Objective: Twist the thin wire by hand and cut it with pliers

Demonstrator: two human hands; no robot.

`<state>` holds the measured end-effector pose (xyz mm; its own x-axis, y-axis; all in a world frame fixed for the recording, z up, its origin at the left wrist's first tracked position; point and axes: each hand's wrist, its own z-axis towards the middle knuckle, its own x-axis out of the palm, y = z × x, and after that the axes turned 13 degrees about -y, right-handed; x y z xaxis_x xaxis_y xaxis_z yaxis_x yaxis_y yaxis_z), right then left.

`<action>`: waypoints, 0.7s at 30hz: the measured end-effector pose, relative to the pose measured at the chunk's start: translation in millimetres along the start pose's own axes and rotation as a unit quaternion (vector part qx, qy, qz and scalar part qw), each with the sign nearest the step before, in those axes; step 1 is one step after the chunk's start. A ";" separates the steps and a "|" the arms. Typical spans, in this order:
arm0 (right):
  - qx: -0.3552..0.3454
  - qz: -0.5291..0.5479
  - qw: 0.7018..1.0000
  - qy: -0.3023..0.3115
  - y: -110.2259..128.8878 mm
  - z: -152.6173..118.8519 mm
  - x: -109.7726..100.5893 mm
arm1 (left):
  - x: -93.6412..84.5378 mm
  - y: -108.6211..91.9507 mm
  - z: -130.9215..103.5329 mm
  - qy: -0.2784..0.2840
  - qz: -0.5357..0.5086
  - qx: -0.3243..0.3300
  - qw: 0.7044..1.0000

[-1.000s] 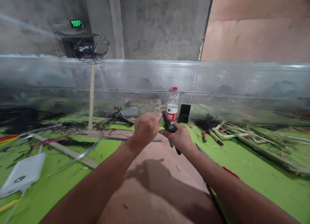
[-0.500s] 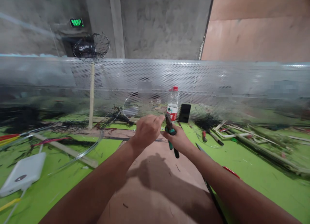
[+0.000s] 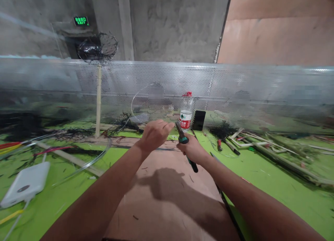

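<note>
My left hand (image 3: 156, 135) is closed in a pinch above the brown board (image 3: 167, 178). A thin, pale wire (image 3: 132, 102) arcs up behind it and seems to run into its fingers; the held part is hidden. Green-and-black pliers (image 3: 183, 139) are gripped in my right hand (image 3: 192, 149), their jaws tilted up to the left, just short of my left fingertips. The pliers' handles hang below my palm. Whether the jaws hold the wire is too small to tell.
Behind my hands stand a water bottle (image 3: 185, 112) and a black phone (image 3: 199, 120), before a perforated metal screen (image 3: 120, 84). A bamboo post (image 3: 98, 102) rises at left, near a white power bank (image 3: 26, 185). Bamboo strips (image 3: 284, 161) lie at right.
My left hand has drawn slightly left, away from the plier jaws. The pliers have tilted further left, and the wire arc behind stands higher and wider.
</note>
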<state>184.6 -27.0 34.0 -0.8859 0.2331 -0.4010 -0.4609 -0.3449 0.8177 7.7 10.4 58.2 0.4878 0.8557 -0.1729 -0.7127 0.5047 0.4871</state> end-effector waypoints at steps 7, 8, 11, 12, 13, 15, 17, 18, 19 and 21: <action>-0.136 -0.068 0.986 -0.061 -14.5 7.7 2.7 | 1.1 -9.8 1.3 -0.023 -0.008 -0.035 0.999; -0.173 -0.089 0.978 -0.077 -14.7 8.3 1.8 | 1.1 -10.5 2.0 -0.035 -0.008 -0.056 0.998; -0.219 -0.125 0.960 -0.123 -11.9 8.8 -1.9 | -1.4 -11.3 6.5 -0.048 -0.017 -0.138 0.989; -0.208 -0.125 0.961 -0.129 -10.6 8.7 -2.9 | -2.9 -11.6 8.9 -0.045 -0.025 -0.167 0.985; -0.189 -0.121 0.966 -0.131 -9.6 8.5 -3.6 | -4.7 -12.1 11.5 -0.040 -0.034 -0.194 0.980; -0.147 -0.107 0.975 -0.128 -8.1 7.9 -3.9 | -8.2 -13.7 16.5 -0.032 -0.057 -0.237 0.969; -0.125 -0.096 0.981 -0.115 -7.0 7.1 -3.6 | -10.7 -15.4 19.8 -0.031 -0.071 -0.264 0.961; -0.122 -0.092 0.982 -0.108 -6.3 6.6 -3.3 | -11.4 -16.1 20.4 -0.033 -0.071 -0.266 0.961; -0.124 -0.090 0.982 -0.106 -5.4 6.0 -3.2 | -11.6 -16.6 20.3 -0.037 -0.065 -0.259 0.963; -0.148 -0.096 0.978 -0.109 -3.3 4.7 -3.2 | -10.9 -16.8 18.3 -0.046 -0.041 -0.223 0.973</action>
<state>189.2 -22.3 34.5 -0.7647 0.4966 -0.4106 -0.6406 -0.5174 0.5673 23.6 -9.5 67.6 0.5805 0.8069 -0.1088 -0.8075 0.5877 0.0507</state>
